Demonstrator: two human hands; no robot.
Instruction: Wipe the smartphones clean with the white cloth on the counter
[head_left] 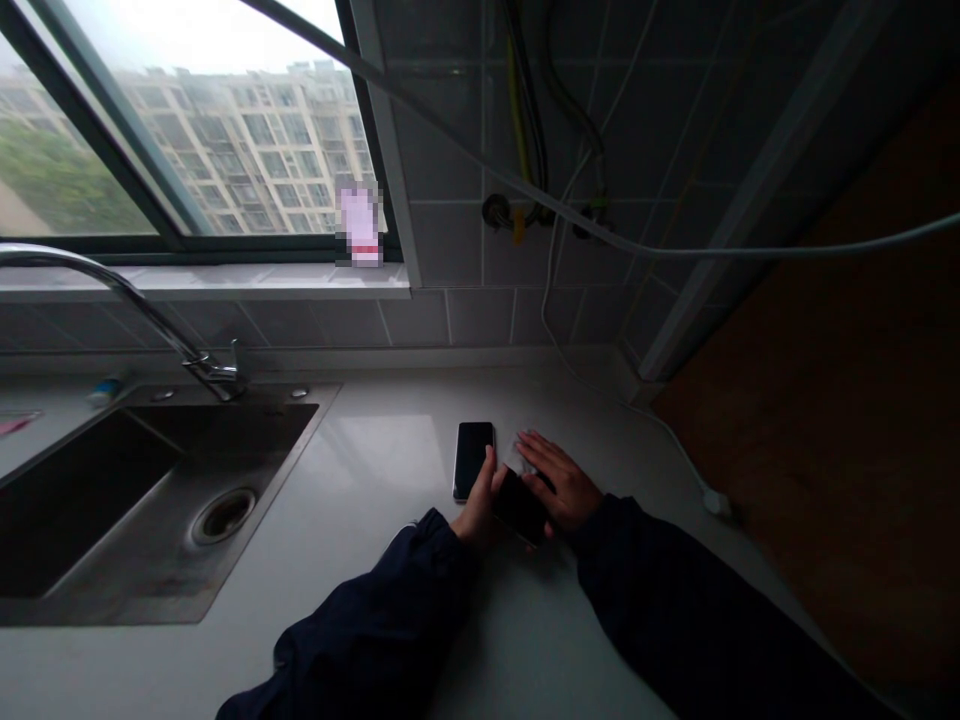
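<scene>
A black phone (472, 457) lies flat on the white countertop (375, 470), screen up. Just right of it is a second dark, flat object (521, 505), tilted and partly lifted, held between both hands. My left hand (480, 505) grips its left edge, with the thumb reaching along the phone's right side. My right hand (562, 485) rests on its right part with fingers stretched out and slightly spread over it. Both arms wear dark sleeves.
A steel sink (135, 510) with a curved tap (112, 300) sits at the left. A white cable with a plug (716, 500) runs along the counter's right side. A window sill (210, 280) and tiled wall stand behind; a wooden surface (840, 450) is at right.
</scene>
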